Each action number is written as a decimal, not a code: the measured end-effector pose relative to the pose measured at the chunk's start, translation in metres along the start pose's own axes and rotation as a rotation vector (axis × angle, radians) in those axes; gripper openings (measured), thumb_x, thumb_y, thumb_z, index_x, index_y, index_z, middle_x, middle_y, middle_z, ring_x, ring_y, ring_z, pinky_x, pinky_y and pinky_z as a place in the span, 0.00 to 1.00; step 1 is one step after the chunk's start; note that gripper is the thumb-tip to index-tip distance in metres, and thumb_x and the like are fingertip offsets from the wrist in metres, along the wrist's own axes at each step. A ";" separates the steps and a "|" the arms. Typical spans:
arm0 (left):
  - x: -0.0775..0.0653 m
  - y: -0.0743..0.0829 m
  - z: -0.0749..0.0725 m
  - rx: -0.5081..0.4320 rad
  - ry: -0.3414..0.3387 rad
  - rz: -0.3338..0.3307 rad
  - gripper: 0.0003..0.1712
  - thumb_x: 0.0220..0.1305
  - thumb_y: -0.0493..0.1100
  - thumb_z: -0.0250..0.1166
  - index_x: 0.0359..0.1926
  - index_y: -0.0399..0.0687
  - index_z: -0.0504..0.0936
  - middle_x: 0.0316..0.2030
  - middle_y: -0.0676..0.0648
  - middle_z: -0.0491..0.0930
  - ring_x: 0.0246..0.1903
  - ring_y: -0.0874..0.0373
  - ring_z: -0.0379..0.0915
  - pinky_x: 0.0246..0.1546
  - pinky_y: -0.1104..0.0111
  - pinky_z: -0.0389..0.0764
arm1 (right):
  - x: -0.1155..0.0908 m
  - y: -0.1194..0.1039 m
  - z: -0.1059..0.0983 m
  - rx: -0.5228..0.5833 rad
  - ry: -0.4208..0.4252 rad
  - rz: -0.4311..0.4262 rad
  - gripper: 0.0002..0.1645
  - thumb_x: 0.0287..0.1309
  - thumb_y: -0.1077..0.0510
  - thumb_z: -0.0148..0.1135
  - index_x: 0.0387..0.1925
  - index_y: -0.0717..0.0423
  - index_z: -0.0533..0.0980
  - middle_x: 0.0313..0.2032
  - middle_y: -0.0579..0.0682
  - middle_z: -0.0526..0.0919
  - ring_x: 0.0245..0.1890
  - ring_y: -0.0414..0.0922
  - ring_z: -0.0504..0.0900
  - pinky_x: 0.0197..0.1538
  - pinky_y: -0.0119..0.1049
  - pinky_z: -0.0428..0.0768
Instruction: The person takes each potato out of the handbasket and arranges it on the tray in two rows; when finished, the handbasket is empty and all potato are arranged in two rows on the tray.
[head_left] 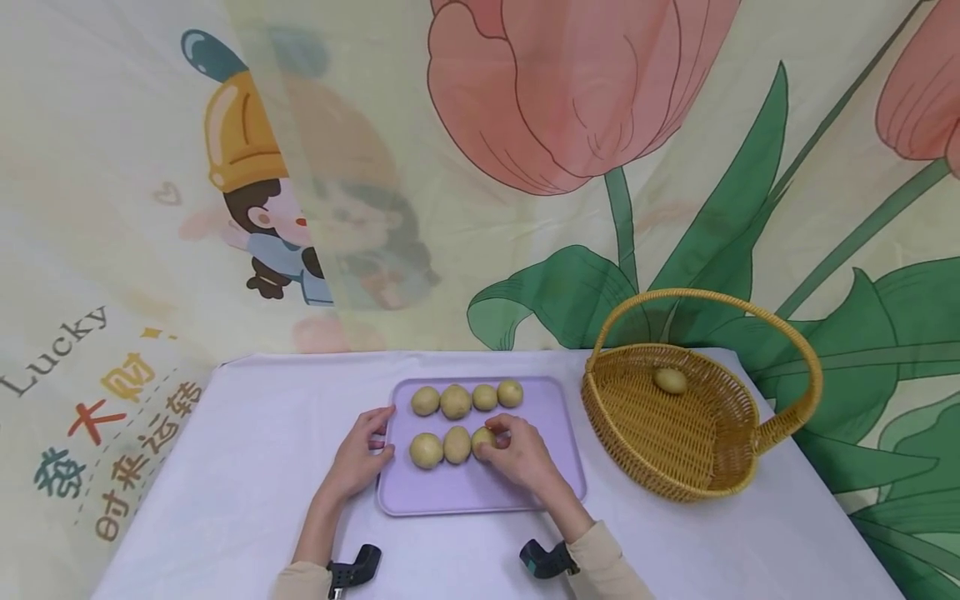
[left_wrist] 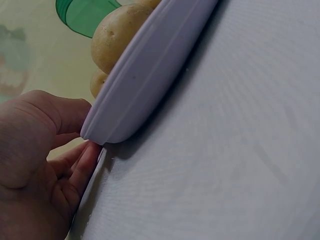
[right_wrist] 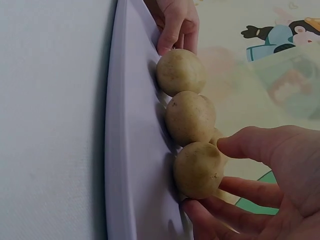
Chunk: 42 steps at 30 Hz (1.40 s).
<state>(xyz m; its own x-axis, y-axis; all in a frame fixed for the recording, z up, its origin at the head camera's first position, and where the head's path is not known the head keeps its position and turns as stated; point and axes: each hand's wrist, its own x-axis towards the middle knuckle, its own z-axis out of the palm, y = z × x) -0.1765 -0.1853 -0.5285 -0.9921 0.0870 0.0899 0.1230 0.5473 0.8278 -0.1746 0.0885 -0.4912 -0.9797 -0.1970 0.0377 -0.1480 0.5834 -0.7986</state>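
A lilac tray [head_left: 480, 497] lies on the table with a back row of several potatoes and a front row of 3. At the front row's right end my right hand [head_left: 519, 452] holds a potato [right_wrist: 199, 171] between thumb and fingers; it sits low at the tray surface, touching or nearly touching the middle potato [right_wrist: 190, 118]. My left hand [head_left: 361, 454] grips the tray's left edge, its thumb at the rim and its fingers low beside it in the left wrist view. The leftmost front potato [head_left: 426, 451] lies just right of that hand.
To the tray's right stands a wicker basket [head_left: 660, 483] with a tall arched handle, one potato [head_left: 671, 381] inside at the back. A white cloth [head_left: 247, 467] covers the table. A printed curtain [head_left: 420, 250] hangs behind its far edge.
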 end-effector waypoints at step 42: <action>0.001 0.000 0.000 0.031 -0.011 0.003 0.36 0.56 0.28 0.63 0.69 0.34 0.67 0.64 0.36 0.66 0.51 0.46 0.73 0.52 0.60 0.81 | 0.010 0.039 -0.186 0.007 0.237 0.127 0.26 0.69 0.56 0.54 0.61 0.71 0.71 0.57 0.69 0.74 0.58 0.64 0.72 0.58 0.57 0.75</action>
<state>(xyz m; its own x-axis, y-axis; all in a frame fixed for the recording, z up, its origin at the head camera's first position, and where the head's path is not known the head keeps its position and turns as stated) -0.1775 -0.1852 -0.5281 -0.9915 0.0977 0.0861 0.1268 0.5725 0.8101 -0.2152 0.2559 -0.4097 -0.9948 0.0685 0.0759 -0.0215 0.5860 -0.8100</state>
